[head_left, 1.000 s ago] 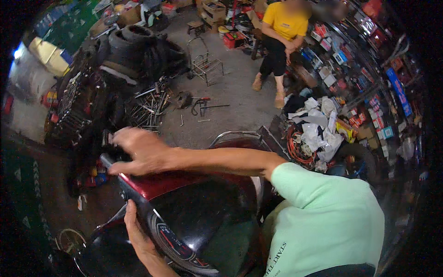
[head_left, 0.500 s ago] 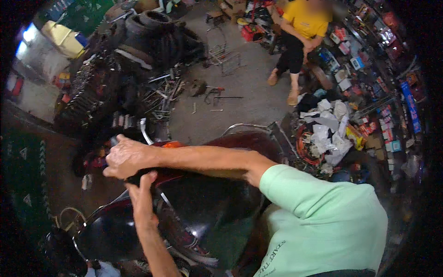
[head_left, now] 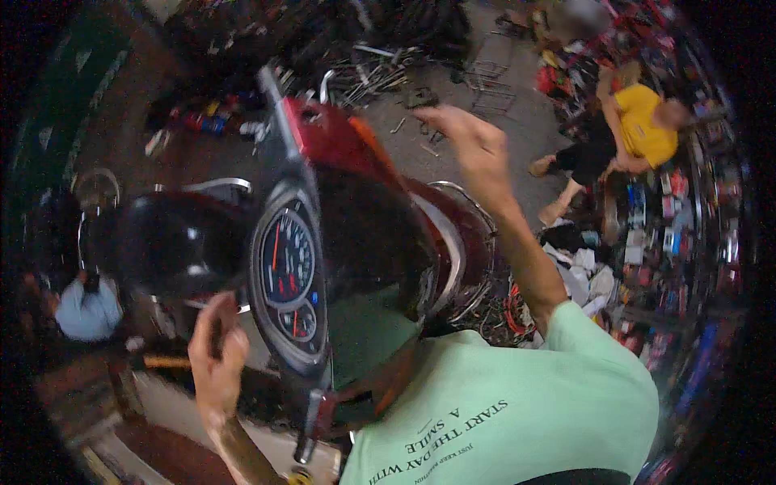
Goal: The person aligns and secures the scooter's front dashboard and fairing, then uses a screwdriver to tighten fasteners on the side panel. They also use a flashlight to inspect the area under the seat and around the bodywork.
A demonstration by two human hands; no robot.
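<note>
A scooter's instrument panel (head_left: 287,267), with two dials and a dark grey rim, runs upright through the middle of the picture. Above it are red front bodywork (head_left: 307,129) and a chrome stalk; the lower handlebar grip (head_left: 307,432) points toward me. My right hand (head_left: 473,149) is raised in the air right of the red bodywork, empty, fingers apart and loosely bent. Just left of the panel's lower part is my left hand (head_left: 218,347), fingers bent and slightly blurred; whether anything is in them I cannot make out. A glossy black seat (head_left: 174,242) lies behind it.
A person in yellow (head_left: 647,125) sits at the right beside piled small boxes (head_left: 675,234) and white rags (head_left: 590,275). Another person in light blue (head_left: 85,311) is at the left. Metal tools (head_left: 380,69) and a wire rack (head_left: 493,85) lie on the floor (head_left: 436,158).
My view has swung, bringing the dials into full sight. My hands, together at the handlebar half a second ago, have separated: the right is raised in the air, the left is beside the panel.
</note>
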